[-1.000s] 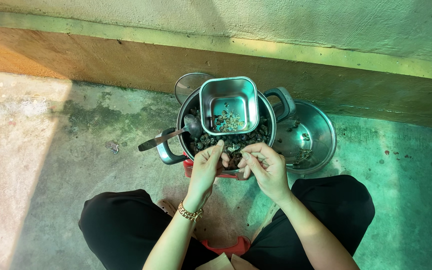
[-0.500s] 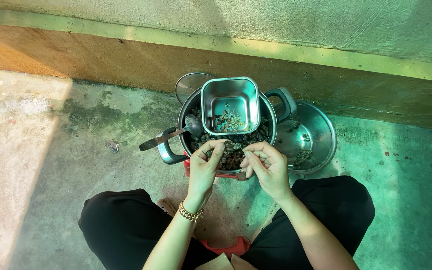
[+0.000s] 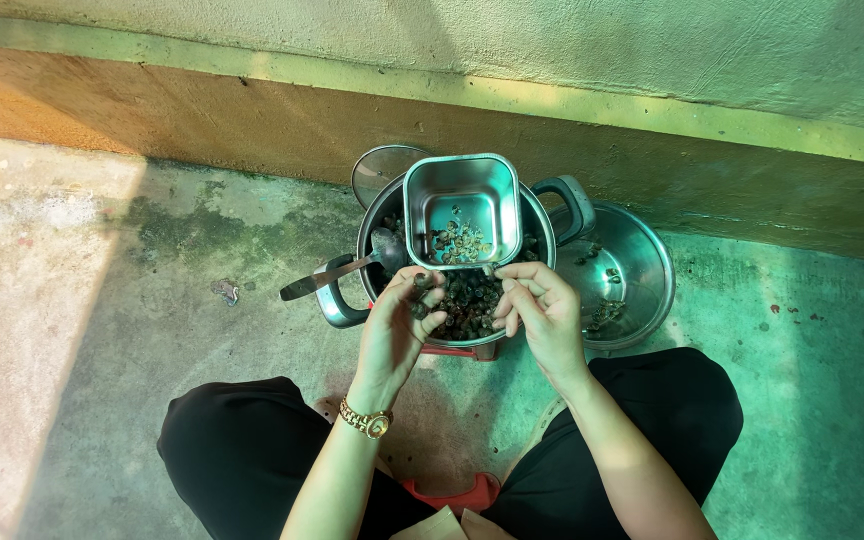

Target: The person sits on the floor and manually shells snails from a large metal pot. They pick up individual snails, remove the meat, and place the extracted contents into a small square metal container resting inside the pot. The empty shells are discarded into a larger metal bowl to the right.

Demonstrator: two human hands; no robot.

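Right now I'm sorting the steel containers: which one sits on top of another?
The square steel tin. It rests across the rim of the round pot, while the shallow round bowl sits on the floor beside the pot.

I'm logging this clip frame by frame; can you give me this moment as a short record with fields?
setting: concrete floor beside a wall
left hand: holds a small dark piece over the pot
right hand: fingers pinched over the pot, contents unclear
pot: round, two handles, full of small dark pieces
square tin: rests on the pot rim, a few bits inside
spoon: leans in the pot
metal bowl: right of the pot
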